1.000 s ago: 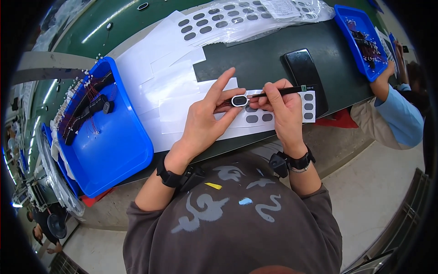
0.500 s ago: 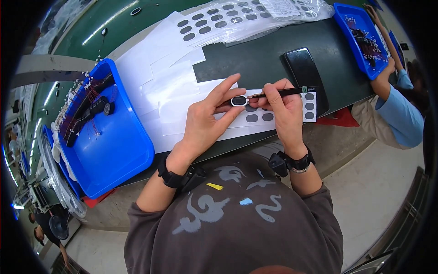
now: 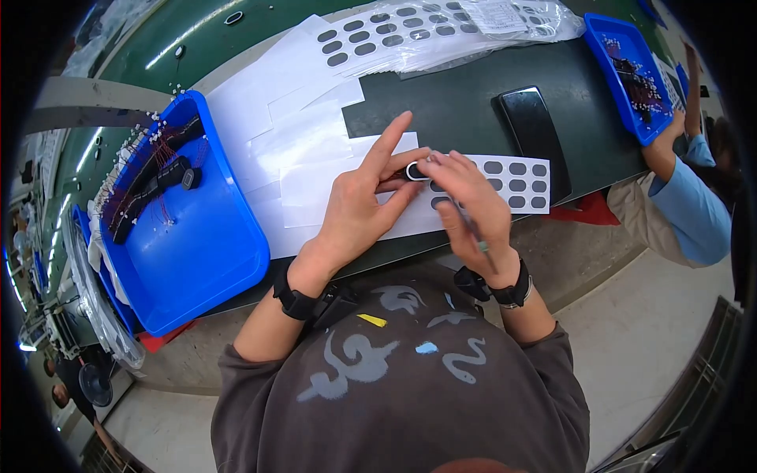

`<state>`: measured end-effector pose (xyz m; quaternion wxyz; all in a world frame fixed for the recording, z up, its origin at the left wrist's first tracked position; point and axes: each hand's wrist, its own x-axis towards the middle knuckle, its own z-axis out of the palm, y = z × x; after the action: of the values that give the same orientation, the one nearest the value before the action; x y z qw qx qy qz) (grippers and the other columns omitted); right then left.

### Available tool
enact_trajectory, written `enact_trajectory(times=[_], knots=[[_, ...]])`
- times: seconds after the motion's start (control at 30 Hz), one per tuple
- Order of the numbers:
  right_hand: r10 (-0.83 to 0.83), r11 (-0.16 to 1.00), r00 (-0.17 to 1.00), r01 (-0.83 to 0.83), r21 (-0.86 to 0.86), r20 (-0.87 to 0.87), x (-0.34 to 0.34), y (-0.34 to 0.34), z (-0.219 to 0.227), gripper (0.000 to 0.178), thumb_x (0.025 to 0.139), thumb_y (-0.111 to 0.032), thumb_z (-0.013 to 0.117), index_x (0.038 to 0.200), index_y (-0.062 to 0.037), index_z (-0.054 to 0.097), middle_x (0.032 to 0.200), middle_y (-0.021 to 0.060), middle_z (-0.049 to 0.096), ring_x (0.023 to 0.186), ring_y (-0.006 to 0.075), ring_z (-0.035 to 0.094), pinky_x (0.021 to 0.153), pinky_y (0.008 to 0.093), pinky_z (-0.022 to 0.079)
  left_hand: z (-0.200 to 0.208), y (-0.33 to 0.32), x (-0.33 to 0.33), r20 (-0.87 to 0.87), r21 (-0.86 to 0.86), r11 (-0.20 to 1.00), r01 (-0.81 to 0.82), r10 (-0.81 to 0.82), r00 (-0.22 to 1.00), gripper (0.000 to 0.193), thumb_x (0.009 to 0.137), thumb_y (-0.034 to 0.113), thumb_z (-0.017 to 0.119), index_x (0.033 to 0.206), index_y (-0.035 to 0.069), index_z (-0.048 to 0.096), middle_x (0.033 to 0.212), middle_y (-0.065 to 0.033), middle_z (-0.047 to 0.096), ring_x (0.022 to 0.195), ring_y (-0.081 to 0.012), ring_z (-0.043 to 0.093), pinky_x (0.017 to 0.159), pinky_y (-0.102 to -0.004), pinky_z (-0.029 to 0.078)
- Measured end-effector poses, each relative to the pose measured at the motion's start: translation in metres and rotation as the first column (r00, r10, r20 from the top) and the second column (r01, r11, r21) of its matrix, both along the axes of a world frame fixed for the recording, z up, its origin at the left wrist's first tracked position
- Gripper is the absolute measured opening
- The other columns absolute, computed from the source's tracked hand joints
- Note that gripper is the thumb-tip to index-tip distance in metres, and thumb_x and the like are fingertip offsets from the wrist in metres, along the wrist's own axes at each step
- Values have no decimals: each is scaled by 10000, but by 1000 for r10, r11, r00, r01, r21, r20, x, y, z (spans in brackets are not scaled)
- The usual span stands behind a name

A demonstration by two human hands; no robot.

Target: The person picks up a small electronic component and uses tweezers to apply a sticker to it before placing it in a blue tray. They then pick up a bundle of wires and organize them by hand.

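My left hand (image 3: 356,206) pinches a small oval black part with a white rim (image 3: 415,171) between thumb and fingers, its index finger stretched out. Over the part's right side lies my right hand (image 3: 478,203), its fingertips touching or very close to it and somewhat blurred. Slim dark tweezers with a green band (image 3: 483,247) are tucked in the right palm, pointing back toward the wrist. Below both hands lies a white sheet with dark oval stickers (image 3: 517,184), partly hidden by the right hand.
A blue tray (image 3: 201,276) with wired black parts (image 3: 162,177) stands at left. White sheets (image 3: 303,142), a plastic-wrapped stack of sticker sheets (image 3: 410,39) and a black phone (image 3: 532,126) lie on the dark table. At right are another blue tray (image 3: 623,87) and another person's arm (image 3: 670,154).
My right hand has swung the tweezers from pointing at the part back into its palm, and its fingers have moved over the part. My left hand keeps its hold.
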<state>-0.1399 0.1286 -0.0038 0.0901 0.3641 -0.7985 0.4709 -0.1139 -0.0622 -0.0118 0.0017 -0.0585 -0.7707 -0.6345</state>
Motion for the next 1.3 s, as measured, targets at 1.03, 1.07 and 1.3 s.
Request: enact_trajectory(times=[1.03,1.07,1.3], knots=[[24,965,978,32,259,-209,12,4,0,347,871,18,596,1211,-52,610,1206,115,687,1227,334,575,1124,548,330,-1,1,1,-30,-22,1000,-19,18,999,811,866,-11,651,1546,149,239,1150,-156,705,960,-324,715,848,-368,598],[29,970,980,20,241,-198,11,3,-2,377,861,-7,624,1231,-70,601,1223,102,677,1230,319,569,1132,548,314,-1,1,1,-25,-13,1000,-16,16,1000,810,866,-11,651,1546,148,240,1150,-154,705,962,-323,715,848,-367,598],[80,943,976,-9,333,-200,8,-5,9,441,826,-15,683,1250,-95,593,1240,70,656,1231,301,554,1075,510,409,0,0,2,36,-2,1000,-18,18,999,798,876,-29,627,1554,157,249,1186,-131,700,1016,-240,704,890,-337,581]])
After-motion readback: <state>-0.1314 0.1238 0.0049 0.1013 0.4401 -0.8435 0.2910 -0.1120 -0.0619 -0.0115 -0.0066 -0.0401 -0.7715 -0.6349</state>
